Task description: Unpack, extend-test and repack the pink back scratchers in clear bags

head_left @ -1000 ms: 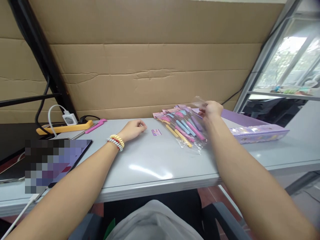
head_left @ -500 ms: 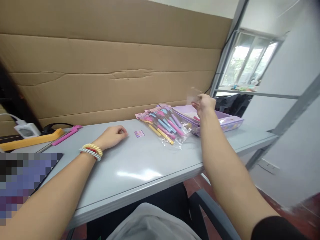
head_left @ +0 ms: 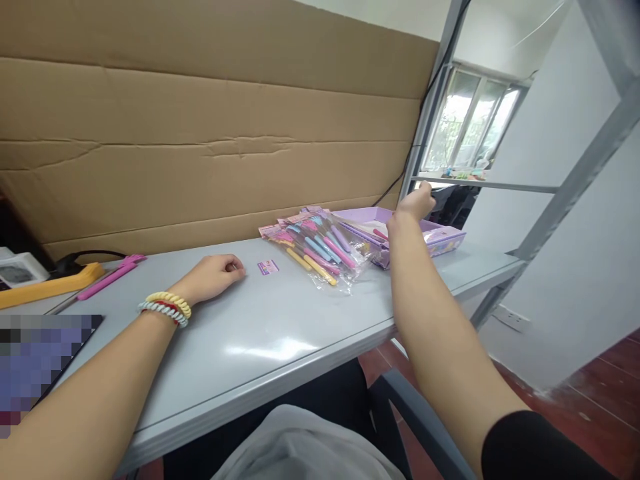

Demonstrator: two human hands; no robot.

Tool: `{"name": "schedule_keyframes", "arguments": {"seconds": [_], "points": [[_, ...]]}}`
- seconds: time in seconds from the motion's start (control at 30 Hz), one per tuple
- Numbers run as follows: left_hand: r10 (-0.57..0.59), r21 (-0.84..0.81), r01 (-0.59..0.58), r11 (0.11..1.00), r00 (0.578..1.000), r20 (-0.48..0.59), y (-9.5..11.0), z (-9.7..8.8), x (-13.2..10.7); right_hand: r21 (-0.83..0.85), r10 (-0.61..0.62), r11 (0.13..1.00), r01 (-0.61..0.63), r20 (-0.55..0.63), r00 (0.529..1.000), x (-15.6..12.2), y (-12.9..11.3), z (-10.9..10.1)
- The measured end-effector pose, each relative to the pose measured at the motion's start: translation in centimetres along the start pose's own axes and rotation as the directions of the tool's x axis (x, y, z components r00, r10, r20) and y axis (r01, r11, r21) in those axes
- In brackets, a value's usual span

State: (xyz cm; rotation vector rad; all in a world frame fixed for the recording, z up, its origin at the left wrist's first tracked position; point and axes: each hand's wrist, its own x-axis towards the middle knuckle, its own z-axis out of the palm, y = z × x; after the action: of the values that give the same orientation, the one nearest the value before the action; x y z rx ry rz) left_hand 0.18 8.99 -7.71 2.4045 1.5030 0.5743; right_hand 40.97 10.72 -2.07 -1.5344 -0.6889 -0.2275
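My left hand (head_left: 214, 276) rests on the grey table with its fingers curled in a loose ring, thumb against forefinger, and nothing visible in them. Just right of it lies a small purple and pink printed card (head_left: 268, 267). My right hand (head_left: 417, 203) is raised over the purple box (head_left: 447, 244), its fingers bent and mostly turned from view. Whatever it may hold is hidden. Left of the box are several pens in clear plastic packets (head_left: 320, 248), in pink, blue, yellow and purple, piled overlapping.
A yellow power strip (head_left: 55, 287) and a pink pen-like item (head_left: 113, 277) lie at the table's left. A blurred-out screen (head_left: 45, 360) is in front of them. Cardboard (head_left: 225, 107) stands along the back. A metal frame post (head_left: 430, 100) rises at the right.
My right hand has moved up and away over the box, and the clear plastic piece it held no longer shows. My left hand stays on the table. The view has turned slightly right.
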Motion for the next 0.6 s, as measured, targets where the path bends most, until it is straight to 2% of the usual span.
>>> {"name": "schedule_keyframes", "arguments": {"seconds": [0.03,0.07,0.1,0.17,0.2,0.23,0.27,0.3,0.37,0.4,0.47,0.5,0.53,0.6], "points": [[0.003,-0.004,-0.003,1.0,1.0,0.0,0.0,0.0,0.0,0.076,0.092,0.994,-0.083,-0.124,0.988,-0.4,-0.5,0.1],[0.005,-0.005,-0.005,1.0,1.0,-0.002,0.0,0.0,0.0,0.163,0.146,0.98,-0.115,-0.195,0.97,-1.1,-1.2,0.2],[0.006,-0.004,-0.006,1.0,1.0,-0.005,0.0,0.1,0.0,0.223,0.122,0.972,-0.077,-0.194,0.973,-2.0,-2.0,0.4],[0.008,0.002,-0.008,1.0,1.0,-0.011,0.0,0.1,0.0,0.275,-0.067,0.958,0.076,-0.04,0.997,-4.4,-3.5,1.0],[0.01,0.003,-0.01,1.0,1.0,-0.013,0.0,0.1,0.0,0.281,-0.173,0.948,0.15,0.057,0.983,-5.9,-4.3,1.3],[0.014,0.002,-0.014,1.0,1.0,-0.015,0.0,0.1,-0.1,0.284,-0.276,0.932,0.225,0.151,0.949,-7.6,-5.0,1.7],[0.018,0.002,-0.018,1.0,1.0,-0.016,0.0,0.1,-0.1,0.287,-0.373,0.911,0.295,0.274,0.886,-9.4,-5.5,2.0],[0.023,0.002,-0.023,1.0,1.0,-0.016,0.0,0.1,-0.1,0.296,-0.459,0.884,0.362,0.404,0.792,-11.2,-5.9,2.2],[0.03,0.011,-0.029,1.0,0.999,-0.012,0.1,0.2,-0.1,0.327,-0.574,0.807,0.492,0.63,0.523,-14.5,-6.4,2.7],[0.029,0.016,-0.029,0.999,1.0,-0.008,0.1,0.2,-0.1,0.355,-0.596,0.759,0.546,0.716,0.363,-15.9,-6.5,2.9],[0.026,0.023,-0.026,0.999,1.0,0.002,0.1,0.2,0.0,0.392,-0.574,0.686,0.613,0.809,0.125,-17.9,-6.4,3.4],[0.027,0.024,-0.027,0.999,1.0,0.006,0.1,0.2,0.0,0.399,-0.548,0.658,0.639,0.835,0.042,-18.6,-6.3,3.6],[0.031,0.022,-0.031,0.999,1.0,0.007,0.1,0.2,0.0,0.399,-0.524,0.634,0.662,0.852,-0.012,-19.0,-6.2,3.8],[0.04,0.015,-0.041,0.999,0.999,0.005,0.1,0.3,0.0,0.381,-0.477,0.596,0.707,0.876,-0.07,-19.3,-6.0,4.0]]}}
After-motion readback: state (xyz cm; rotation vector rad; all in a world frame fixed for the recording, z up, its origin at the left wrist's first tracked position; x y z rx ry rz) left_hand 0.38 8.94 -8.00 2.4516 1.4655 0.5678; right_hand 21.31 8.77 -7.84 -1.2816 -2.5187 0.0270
